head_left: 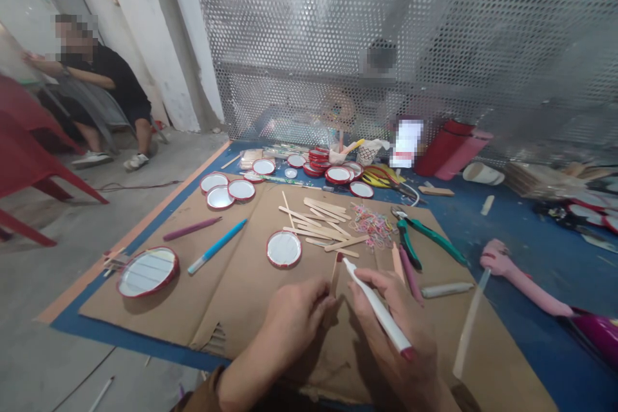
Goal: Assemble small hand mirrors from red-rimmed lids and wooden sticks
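- Brown cardboard sheet (pixel 226 309) lies on a blue mat (pixel 526 251), with a concrete floor (pixel 62 335) to the left and a perforated metal panel (pixel 386 26) behind. A seated person (pixel 91 77) is far left, near red plastic chairs (pixel 33 161).
- Beyond the cardboard's far edge stand a clear cup (pixel 338 156), its contents hard to tell, and stacked red-rimmed jar lids (pixel 318 161).
- Mid-cardboard lie loose craft sticks (pixel 313 219) and rubber bands (pixel 371 225); green-handled pliers (pixel 418 238) sit toward the right edge.
- Near the near edge, the left hand (pixel 294 322) pinches a wooden craft stick (pixel 334 273) upright; the right hand (pixel 391 315) grips a white marker (pixel 379 309), its tip just beside the stick.
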Tool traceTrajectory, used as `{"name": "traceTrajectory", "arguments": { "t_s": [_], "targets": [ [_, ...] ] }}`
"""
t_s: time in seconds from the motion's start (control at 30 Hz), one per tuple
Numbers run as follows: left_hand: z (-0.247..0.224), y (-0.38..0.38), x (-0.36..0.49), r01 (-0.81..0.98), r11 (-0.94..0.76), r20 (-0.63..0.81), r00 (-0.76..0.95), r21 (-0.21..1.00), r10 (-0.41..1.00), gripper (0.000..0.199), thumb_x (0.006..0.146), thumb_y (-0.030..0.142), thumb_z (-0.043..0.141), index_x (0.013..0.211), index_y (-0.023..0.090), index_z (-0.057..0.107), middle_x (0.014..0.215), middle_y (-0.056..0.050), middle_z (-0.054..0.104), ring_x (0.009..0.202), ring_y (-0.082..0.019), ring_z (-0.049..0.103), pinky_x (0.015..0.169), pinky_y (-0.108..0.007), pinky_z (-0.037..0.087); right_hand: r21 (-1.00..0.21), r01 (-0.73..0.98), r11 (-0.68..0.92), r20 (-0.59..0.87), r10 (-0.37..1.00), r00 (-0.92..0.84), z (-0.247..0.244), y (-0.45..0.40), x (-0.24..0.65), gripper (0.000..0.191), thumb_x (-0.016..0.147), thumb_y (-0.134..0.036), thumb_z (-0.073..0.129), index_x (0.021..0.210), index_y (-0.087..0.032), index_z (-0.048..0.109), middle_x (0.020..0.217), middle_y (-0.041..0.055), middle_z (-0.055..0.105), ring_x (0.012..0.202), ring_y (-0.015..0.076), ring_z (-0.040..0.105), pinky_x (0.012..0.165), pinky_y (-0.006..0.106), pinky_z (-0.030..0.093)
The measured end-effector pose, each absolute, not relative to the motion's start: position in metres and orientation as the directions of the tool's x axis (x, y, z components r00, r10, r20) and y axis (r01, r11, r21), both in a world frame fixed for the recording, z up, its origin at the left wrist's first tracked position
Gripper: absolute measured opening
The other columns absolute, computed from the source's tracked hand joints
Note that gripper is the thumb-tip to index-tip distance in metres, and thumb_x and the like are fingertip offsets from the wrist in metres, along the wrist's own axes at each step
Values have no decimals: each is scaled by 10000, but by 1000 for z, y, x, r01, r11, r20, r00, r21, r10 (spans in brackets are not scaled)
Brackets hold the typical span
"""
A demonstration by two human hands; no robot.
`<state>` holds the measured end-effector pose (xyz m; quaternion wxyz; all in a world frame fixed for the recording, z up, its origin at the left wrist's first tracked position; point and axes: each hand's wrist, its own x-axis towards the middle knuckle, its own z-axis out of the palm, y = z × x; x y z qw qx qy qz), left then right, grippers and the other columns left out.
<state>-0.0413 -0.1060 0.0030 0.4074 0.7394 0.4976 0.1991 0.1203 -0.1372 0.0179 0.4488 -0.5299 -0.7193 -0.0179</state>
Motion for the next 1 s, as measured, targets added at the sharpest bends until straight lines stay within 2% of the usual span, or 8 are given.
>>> {"name": "traceTrajectory", "arguments": {
  "t_s": [0.57, 1.0],
  "targets": [
    [0, -105, -41, 568, -175, -98, 418, 804, 903, 204, 863, 311, 434, 686, 211, 457, 673, 2, 577, 646, -142, 504, 591, -223, 304, -485, 735, 473, 659, 751, -49, 14, -137, 121, 141, 911, -189, 548, 1049, -206, 567, 894, 37, 653, 830, 167, 633, 740, 288, 505],
    [3, -108, -41, 575, -150, -129, 415, 804, 901, 213, 865, 319, 420, 683, 211, 449, 667, 2, 567, 638, -141, 494, 581, -223, 300, -469, 726, 504, 657, 748, -94, 16, -137, 121, 149, 909, -184, 544, 1055, -198, 568, 895, 37, 656, 837, 162, 629, 747, 283, 500]
  ]
}}
